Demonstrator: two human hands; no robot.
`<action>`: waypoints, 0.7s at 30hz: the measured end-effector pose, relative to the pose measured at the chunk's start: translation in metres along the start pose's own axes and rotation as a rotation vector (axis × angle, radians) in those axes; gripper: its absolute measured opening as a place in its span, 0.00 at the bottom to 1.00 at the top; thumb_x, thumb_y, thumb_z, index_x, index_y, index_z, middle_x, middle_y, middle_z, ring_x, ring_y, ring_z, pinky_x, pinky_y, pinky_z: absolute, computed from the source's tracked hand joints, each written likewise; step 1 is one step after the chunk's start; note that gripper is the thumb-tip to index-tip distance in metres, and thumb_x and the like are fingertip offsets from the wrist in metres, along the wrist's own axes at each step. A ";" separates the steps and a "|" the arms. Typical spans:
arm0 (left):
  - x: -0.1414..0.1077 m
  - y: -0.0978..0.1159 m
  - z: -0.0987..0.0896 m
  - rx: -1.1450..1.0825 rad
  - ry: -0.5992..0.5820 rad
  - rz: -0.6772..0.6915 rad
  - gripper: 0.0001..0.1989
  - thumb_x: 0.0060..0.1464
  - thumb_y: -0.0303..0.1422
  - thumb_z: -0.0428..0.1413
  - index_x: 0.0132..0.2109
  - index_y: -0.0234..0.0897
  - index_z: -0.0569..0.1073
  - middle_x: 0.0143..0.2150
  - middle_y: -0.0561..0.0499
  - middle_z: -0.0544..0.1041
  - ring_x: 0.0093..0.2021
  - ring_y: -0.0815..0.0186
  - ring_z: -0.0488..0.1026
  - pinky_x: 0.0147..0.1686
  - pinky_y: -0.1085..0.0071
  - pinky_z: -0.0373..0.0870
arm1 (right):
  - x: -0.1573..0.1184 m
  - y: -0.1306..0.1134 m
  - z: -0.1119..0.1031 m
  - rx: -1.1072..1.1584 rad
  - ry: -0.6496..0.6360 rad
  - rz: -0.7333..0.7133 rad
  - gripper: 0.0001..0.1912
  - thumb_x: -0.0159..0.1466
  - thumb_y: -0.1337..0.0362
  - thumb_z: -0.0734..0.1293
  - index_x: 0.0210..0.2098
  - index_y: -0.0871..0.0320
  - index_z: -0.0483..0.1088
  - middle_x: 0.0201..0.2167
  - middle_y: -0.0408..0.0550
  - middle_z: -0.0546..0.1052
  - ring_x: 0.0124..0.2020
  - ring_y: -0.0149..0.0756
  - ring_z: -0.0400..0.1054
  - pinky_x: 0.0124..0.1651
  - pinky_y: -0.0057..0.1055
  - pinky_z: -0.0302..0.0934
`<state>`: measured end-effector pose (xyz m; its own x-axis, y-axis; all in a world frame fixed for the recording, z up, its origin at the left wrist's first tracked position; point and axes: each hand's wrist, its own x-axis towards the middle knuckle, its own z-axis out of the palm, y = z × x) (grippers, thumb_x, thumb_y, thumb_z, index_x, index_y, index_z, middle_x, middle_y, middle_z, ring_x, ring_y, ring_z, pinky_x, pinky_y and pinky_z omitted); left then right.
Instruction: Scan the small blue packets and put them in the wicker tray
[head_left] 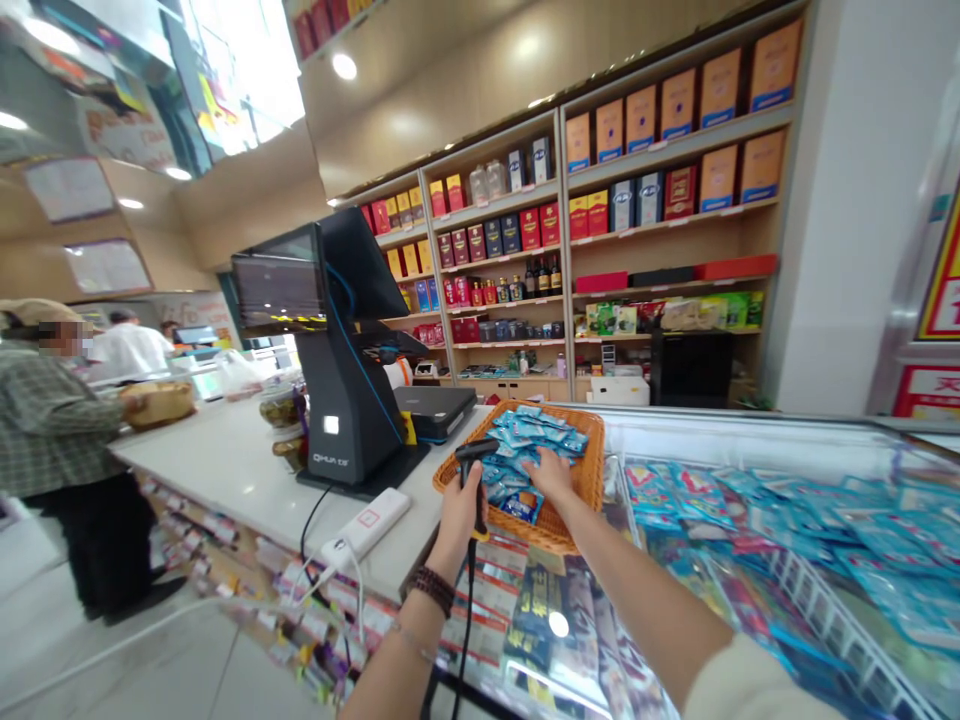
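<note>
My left hand (459, 510) is wrapped round the handle of a black barcode scanner (477, 452), whose cord hangs down below it. Beside it, an orange wicker basket (592, 470) holds many small blue packets (529, 432). My right hand (551, 474) reaches into this basket, its fingertips on the packets; whether they grip one is too small to tell. One darker blue packet (520, 506) lies near the basket's front edge.
A black register (345, 400) and a white power strip (367, 524) stand on the white counter (262, 490). On the right, a glass-sided freezer (720, 424) holds blue packages. A person (52, 440) is at the far left; stocked shelves line the back.
</note>
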<state>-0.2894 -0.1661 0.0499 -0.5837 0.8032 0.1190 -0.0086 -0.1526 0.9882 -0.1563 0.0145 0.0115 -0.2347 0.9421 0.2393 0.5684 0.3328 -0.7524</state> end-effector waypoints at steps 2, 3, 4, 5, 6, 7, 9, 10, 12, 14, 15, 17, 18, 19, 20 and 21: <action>0.001 0.000 0.000 0.007 -0.002 0.007 0.40 0.57 0.74 0.71 0.28 0.45 0.69 0.19 0.55 0.69 0.17 0.66 0.68 0.19 0.70 0.65 | 0.000 -0.003 0.000 -0.067 -0.052 -0.011 0.27 0.70 0.61 0.82 0.67 0.59 0.87 0.71 0.69 0.87 0.78 0.66 0.78 0.82 0.52 0.65; 0.001 0.000 0.000 0.006 -0.003 0.012 0.39 0.57 0.74 0.71 0.28 0.45 0.69 0.19 0.55 0.70 0.17 0.66 0.68 0.19 0.70 0.64 | 0.000 -0.004 0.001 -0.071 -0.066 -0.009 0.28 0.68 0.61 0.84 0.66 0.58 0.87 0.68 0.67 0.88 0.76 0.66 0.79 0.80 0.53 0.67; 0.001 0.000 0.001 0.005 -0.002 0.016 0.39 0.56 0.74 0.71 0.28 0.46 0.69 0.19 0.55 0.70 0.17 0.66 0.68 0.19 0.70 0.64 | 0.001 -0.004 0.002 -0.063 -0.075 -0.005 0.29 0.65 0.61 0.86 0.65 0.57 0.87 0.65 0.66 0.90 0.73 0.66 0.81 0.77 0.53 0.70; 0.001 0.000 0.001 0.005 0.000 0.020 0.39 0.56 0.74 0.71 0.28 0.46 0.68 0.18 0.55 0.70 0.17 0.66 0.68 0.18 0.71 0.64 | 0.002 -0.004 0.002 -0.052 -0.085 0.000 0.28 0.63 0.61 0.88 0.62 0.55 0.88 0.61 0.64 0.91 0.70 0.66 0.83 0.74 0.52 0.72; 0.001 -0.001 0.002 0.008 0.004 0.020 0.39 0.56 0.74 0.71 0.28 0.46 0.68 0.18 0.55 0.69 0.17 0.66 0.67 0.18 0.71 0.64 | 0.003 -0.004 0.002 -0.041 -0.099 0.006 0.26 0.62 0.59 0.89 0.58 0.55 0.88 0.57 0.62 0.92 0.67 0.65 0.85 0.71 0.51 0.74; 0.001 -0.001 0.002 0.012 0.011 0.017 0.39 0.56 0.74 0.71 0.28 0.46 0.68 0.18 0.55 0.69 0.17 0.66 0.67 0.18 0.71 0.63 | 0.003 -0.004 0.002 -0.036 -0.117 0.011 0.21 0.63 0.57 0.89 0.53 0.54 0.89 0.53 0.60 0.92 0.64 0.63 0.86 0.68 0.49 0.75; 0.001 -0.001 0.002 0.018 0.020 0.006 0.39 0.56 0.74 0.71 0.29 0.46 0.67 0.18 0.55 0.69 0.16 0.66 0.66 0.18 0.71 0.62 | 0.002 -0.004 -0.001 -0.046 -0.130 0.004 0.13 0.71 0.51 0.84 0.43 0.53 0.88 0.47 0.58 0.91 0.60 0.61 0.86 0.65 0.46 0.75; 0.001 -0.001 0.002 0.018 0.018 0.002 0.39 0.56 0.74 0.71 0.29 0.46 0.68 0.18 0.55 0.69 0.17 0.66 0.66 0.18 0.71 0.63 | 0.001 -0.004 -0.002 -0.060 -0.114 -0.017 0.14 0.75 0.49 0.81 0.39 0.52 0.88 0.47 0.59 0.90 0.60 0.60 0.85 0.65 0.46 0.74; 0.002 -0.002 0.001 0.019 0.003 0.002 0.39 0.56 0.74 0.71 0.28 0.46 0.68 0.18 0.54 0.69 0.17 0.66 0.66 0.19 0.70 0.63 | -0.003 -0.005 -0.004 -0.109 -0.078 -0.087 0.17 0.79 0.50 0.77 0.36 0.52 0.88 0.50 0.60 0.89 0.62 0.60 0.82 0.66 0.46 0.73; 0.002 -0.003 0.000 0.022 -0.009 0.012 0.39 0.57 0.74 0.70 0.28 0.46 0.68 0.19 0.54 0.69 0.18 0.66 0.67 0.20 0.70 0.63 | -0.007 -0.005 -0.004 -0.163 -0.098 -0.180 0.12 0.75 0.53 0.81 0.38 0.52 0.89 0.56 0.60 0.88 0.66 0.59 0.79 0.69 0.46 0.70; 0.003 -0.004 0.000 0.023 -0.010 0.017 0.39 0.58 0.75 0.70 0.28 0.46 0.69 0.19 0.54 0.69 0.18 0.66 0.67 0.20 0.70 0.63 | -0.010 -0.005 -0.003 -0.182 -0.129 -0.216 0.08 0.73 0.55 0.84 0.41 0.52 0.90 0.59 0.60 0.88 0.68 0.59 0.78 0.70 0.46 0.69; 0.004 -0.006 0.000 0.014 0.000 0.023 0.40 0.57 0.76 0.69 0.29 0.46 0.69 0.19 0.54 0.69 0.17 0.66 0.67 0.19 0.69 0.63 | -0.013 -0.007 -0.001 -0.185 -0.184 -0.249 0.11 0.69 0.57 0.86 0.48 0.53 0.90 0.64 0.60 0.86 0.70 0.58 0.77 0.73 0.45 0.67; 0.005 -0.008 0.001 0.008 0.007 0.024 0.40 0.57 0.77 0.69 0.29 0.46 0.69 0.19 0.55 0.69 0.17 0.66 0.66 0.19 0.69 0.62 | -0.014 -0.008 0.000 -0.167 -0.192 -0.251 0.13 0.70 0.57 0.85 0.51 0.54 0.90 0.64 0.60 0.86 0.70 0.57 0.77 0.74 0.45 0.67; 0.005 -0.009 0.002 0.004 0.013 0.025 0.41 0.56 0.77 0.69 0.29 0.46 0.69 0.19 0.55 0.69 0.17 0.66 0.66 0.19 0.69 0.62 | -0.014 -0.009 0.001 -0.140 -0.200 -0.244 0.12 0.73 0.56 0.83 0.51 0.54 0.90 0.62 0.60 0.86 0.69 0.56 0.77 0.75 0.45 0.66; 0.006 -0.009 0.002 0.000 0.019 0.026 0.41 0.55 0.78 0.69 0.29 0.46 0.69 0.19 0.55 0.69 0.16 0.66 0.66 0.19 0.69 0.62 | -0.014 -0.010 0.002 -0.103 -0.213 -0.238 0.11 0.76 0.54 0.80 0.49 0.55 0.89 0.59 0.60 0.87 0.67 0.55 0.79 0.75 0.45 0.67; 0.006 -0.010 0.003 -0.003 0.023 0.027 0.41 0.55 0.78 0.69 0.28 0.46 0.69 0.19 0.55 0.68 0.16 0.66 0.66 0.19 0.69 0.62 | -0.015 -0.010 0.002 -0.048 -0.226 -0.240 0.13 0.78 0.52 0.77 0.45 0.55 0.89 0.54 0.59 0.89 0.64 0.54 0.81 0.73 0.45 0.69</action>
<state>-0.2909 -0.1581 0.0409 -0.6022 0.7853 0.1435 0.0055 -0.1757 0.9844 -0.1603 -0.0028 0.0145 -0.5323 0.8055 0.2605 0.5106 0.5509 -0.6601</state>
